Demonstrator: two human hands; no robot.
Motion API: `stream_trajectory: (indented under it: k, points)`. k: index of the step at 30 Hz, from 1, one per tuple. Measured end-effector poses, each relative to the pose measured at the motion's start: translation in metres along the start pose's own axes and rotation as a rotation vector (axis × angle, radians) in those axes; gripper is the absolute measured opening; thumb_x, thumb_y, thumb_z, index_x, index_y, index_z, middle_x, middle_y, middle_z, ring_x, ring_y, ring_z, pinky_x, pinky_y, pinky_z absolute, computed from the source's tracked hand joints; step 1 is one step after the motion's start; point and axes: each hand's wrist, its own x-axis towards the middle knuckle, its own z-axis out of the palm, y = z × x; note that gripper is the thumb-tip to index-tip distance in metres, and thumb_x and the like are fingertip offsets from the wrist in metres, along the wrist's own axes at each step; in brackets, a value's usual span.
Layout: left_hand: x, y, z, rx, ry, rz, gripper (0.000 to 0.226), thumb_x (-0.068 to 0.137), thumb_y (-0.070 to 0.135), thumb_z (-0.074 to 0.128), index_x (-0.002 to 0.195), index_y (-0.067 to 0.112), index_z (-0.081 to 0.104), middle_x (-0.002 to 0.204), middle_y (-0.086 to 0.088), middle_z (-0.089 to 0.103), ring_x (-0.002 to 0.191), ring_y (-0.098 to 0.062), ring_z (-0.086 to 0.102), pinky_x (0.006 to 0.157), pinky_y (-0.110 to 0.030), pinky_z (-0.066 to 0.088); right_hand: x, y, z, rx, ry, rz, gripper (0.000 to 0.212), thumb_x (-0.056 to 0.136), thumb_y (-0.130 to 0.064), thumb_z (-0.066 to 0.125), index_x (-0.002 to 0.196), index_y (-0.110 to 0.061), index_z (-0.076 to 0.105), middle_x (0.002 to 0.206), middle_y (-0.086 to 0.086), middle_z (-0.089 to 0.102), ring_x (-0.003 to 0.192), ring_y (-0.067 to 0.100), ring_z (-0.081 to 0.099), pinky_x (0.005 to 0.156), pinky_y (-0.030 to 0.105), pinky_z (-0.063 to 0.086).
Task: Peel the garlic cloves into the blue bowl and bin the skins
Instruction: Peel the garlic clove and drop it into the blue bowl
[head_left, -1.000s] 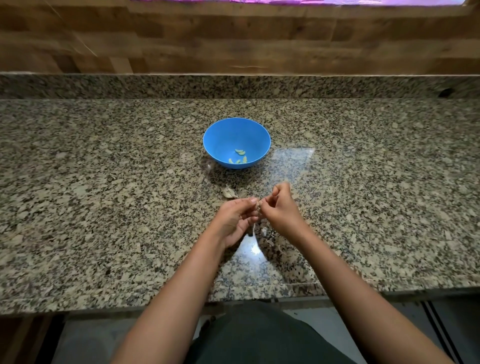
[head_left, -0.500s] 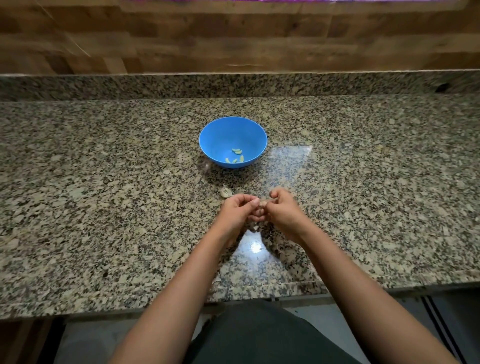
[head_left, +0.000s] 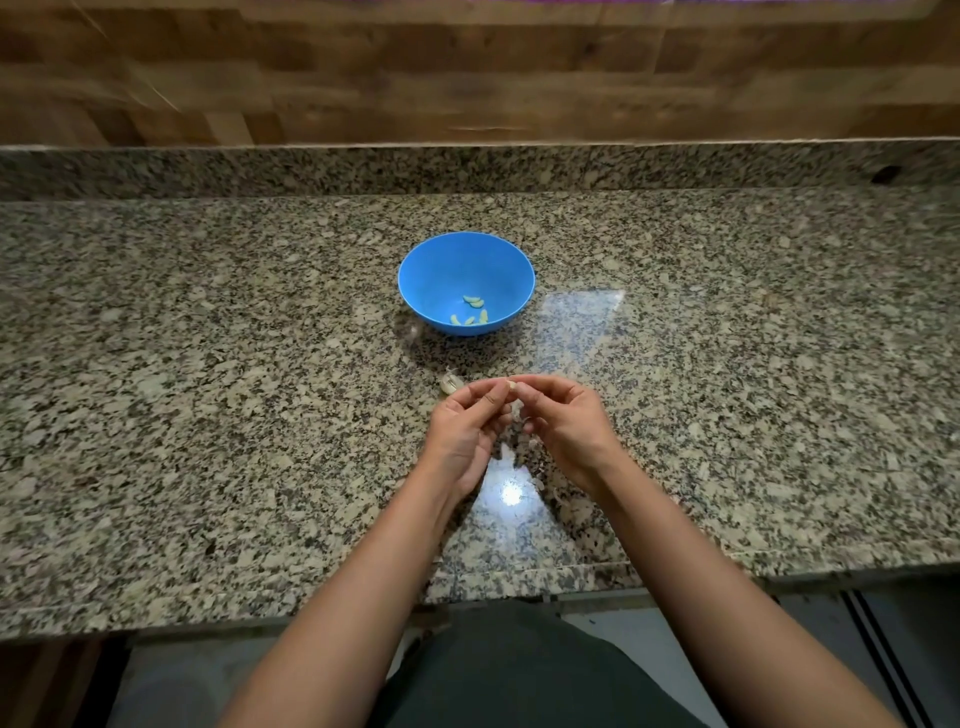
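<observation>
Head view looks down on a speckled granite surface (head_left: 208, 389), with both hands meeting near its front edge. The left hand (head_left: 465, 431) has its palm turned inward, and its fingers (head_left: 485, 397) are curled so that thumb and fingertips pinch a small pale garlic clove (head_left: 511, 385). The right hand (head_left: 566, 426) comes in from the other side, its fingers (head_left: 540, 387) bent and closed on the same clove, so the two hands touch at the tips and hold it between them, just above the surface. A pale scrap (head_left: 517, 413) shows in the gap below the clove; whether it hangs from the clove or lies on the stone cannot be told. Just beside the left fingertips, on the far side, an unpeeled piece of garlic (head_left: 450, 383) rests on the surface. Farther back, well apart from the hands, the blue bowl (head_left: 441, 275) stands upright with a few peeled cloves (head_left: 470, 310) lying at its bottom. A bright spot of light (head_left: 511, 494) reflects off the stone between the wrists. Behind the surface rises a wooden wall (head_left: 467, 67).
</observation>
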Motion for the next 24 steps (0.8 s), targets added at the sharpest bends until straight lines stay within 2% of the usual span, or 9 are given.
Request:
stream_trajectory:
  k: [2,5,7,10,14,19,24]
  points:
    - [0.001,0.0,-0.002,0.094,-0.018,0.041,0.01,0.086,-0.004,0.057,0.084,0.001,0.065,0.069,-0.004,0.07,0.057,-0.008,0.06,0.056,-0.015,0.051,0.0,0.0,0.0,0.058,0.024,0.009,0.01,0.086,0.003,0.057,0.092,0.001,0.065,0.079,0.007,0.065,0.061,0.012,0.054,0.05,0.018,0.044]
    - [0.002,0.002,-0.007,0.413,-0.033,0.163,0.006,0.083,0.003,0.065,0.083,0.006,0.07,0.066,0.002,0.068,0.058,-0.007,0.056,0.055,-0.016,0.048,0.0,-0.003,-0.001,0.09,0.031,0.035,0.009,0.087,0.004,0.055,0.091,0.002,0.062,0.078,0.009,0.063,0.06,0.012,0.052,0.048,0.017,0.045]
    - [0.002,0.004,-0.009,0.522,-0.025,0.229,0.004,0.082,0.005,0.068,0.085,0.005,0.071,0.066,0.003,0.068,0.056,-0.003,0.055,0.053,-0.016,0.046,0.001,-0.003,0.0,0.096,0.019,0.034,0.008,0.089,0.003,0.053,0.09,0.002,0.061,0.076,0.009,0.062,0.059,0.011,0.054,0.049,0.017,0.047]
    - [0.003,0.009,-0.008,0.582,-0.009,0.27,0.008,0.081,0.008,0.071,0.089,0.005,0.07,0.077,-0.005,0.069,0.063,-0.007,0.059,0.055,-0.019,0.048,0.004,-0.004,0.001,0.126,0.018,0.053,0.008,0.09,0.003,0.053,0.089,0.002,0.06,0.074,0.01,0.064,0.057,0.011,0.059,0.05,0.017,0.05]
    - [0.004,0.014,-0.007,0.637,-0.021,0.28,0.007,0.081,0.007,0.07,0.087,0.004,0.07,0.081,-0.01,0.069,0.064,-0.007,0.059,0.056,-0.018,0.049,0.003,-0.003,0.0,0.113,0.014,0.051,0.006,0.088,0.004,0.055,0.087,0.003,0.061,0.073,0.01,0.064,0.057,0.012,0.058,0.051,0.018,0.051]
    - [0.007,0.015,-0.007,0.735,-0.064,0.269,0.005,0.082,0.008,0.069,0.087,0.007,0.071,0.082,-0.012,0.07,0.066,-0.01,0.059,0.061,-0.02,0.051,0.001,-0.004,-0.005,-0.122,0.005,-0.03,0.006,0.082,0.004,0.063,0.087,0.001,0.062,0.076,0.012,0.064,0.062,0.016,0.06,0.057,0.023,0.055]
    - [0.01,0.015,-0.004,0.772,-0.075,0.269,0.007,0.085,0.004,0.065,0.09,0.001,0.069,0.078,-0.007,0.068,0.062,-0.002,0.061,0.058,-0.016,0.049,-0.001,-0.002,-0.004,-0.259,0.008,-0.133,0.013,0.082,0.004,0.063,0.093,-0.004,0.066,0.081,0.012,0.067,0.062,0.015,0.06,0.059,0.023,0.055]
